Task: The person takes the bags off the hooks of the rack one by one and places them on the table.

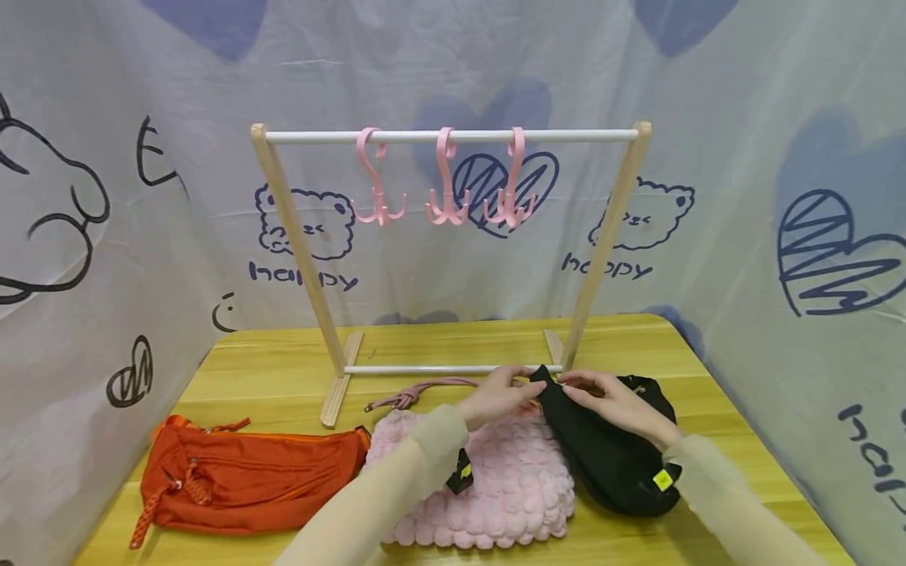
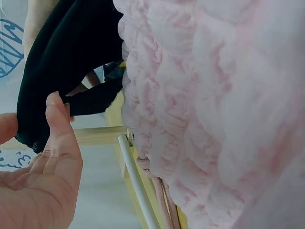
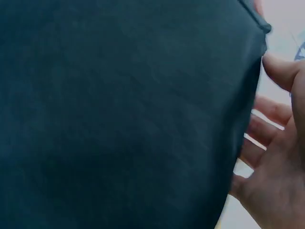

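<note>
A black bag stands tilted at the right of the table, its narrow end raised toward the rack. My left hand reaches over a pink puffy bag and pinches that narrow end. In the left wrist view, the thumb and fingers of the left hand lie about the black fabric, with a black strap beside them. My right hand holds the upper edge; the right wrist view has its thumb at the edge of the black fabric and its other fingers partly hidden behind.
An orange-red bag lies at the left. Behind the bags stands a wooden rack with a white top bar. Three pink hooks hang from it. A pink cord handle lies behind the pink bag. Printed cloth surrounds the table.
</note>
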Tool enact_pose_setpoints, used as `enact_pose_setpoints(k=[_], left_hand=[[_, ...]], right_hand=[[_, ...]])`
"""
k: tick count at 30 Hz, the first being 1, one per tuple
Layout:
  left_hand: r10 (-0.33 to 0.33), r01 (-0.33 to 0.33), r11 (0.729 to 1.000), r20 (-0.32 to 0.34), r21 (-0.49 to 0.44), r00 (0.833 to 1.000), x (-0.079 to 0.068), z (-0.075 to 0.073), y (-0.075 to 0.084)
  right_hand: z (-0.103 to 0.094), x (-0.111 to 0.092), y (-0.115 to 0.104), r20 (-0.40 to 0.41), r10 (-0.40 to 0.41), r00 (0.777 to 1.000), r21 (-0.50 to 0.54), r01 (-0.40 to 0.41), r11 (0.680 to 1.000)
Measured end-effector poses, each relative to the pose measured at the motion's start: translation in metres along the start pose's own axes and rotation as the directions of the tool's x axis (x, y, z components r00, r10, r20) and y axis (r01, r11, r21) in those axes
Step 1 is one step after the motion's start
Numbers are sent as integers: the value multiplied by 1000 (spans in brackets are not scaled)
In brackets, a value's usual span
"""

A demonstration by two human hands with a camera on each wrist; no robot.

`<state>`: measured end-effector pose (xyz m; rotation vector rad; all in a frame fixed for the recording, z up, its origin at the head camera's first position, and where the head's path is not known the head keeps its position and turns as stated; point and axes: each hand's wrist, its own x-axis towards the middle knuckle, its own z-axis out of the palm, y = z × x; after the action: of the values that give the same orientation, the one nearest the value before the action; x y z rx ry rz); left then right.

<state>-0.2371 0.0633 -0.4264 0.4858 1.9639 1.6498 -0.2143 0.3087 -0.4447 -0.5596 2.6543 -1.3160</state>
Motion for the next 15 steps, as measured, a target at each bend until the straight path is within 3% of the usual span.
enact_pose_setpoints(k=[4, 15], left_hand=[[14, -14, 1000, 17, -6, 1000, -3, 1, 2], [51, -61, 991, 83, 118, 995, -10, -5, 0]], right_hand=[[5, 3, -1, 37, -8, 999, -20, 8, 1000], [8, 6, -5, 49, -36, 998, -67, 39, 997]])
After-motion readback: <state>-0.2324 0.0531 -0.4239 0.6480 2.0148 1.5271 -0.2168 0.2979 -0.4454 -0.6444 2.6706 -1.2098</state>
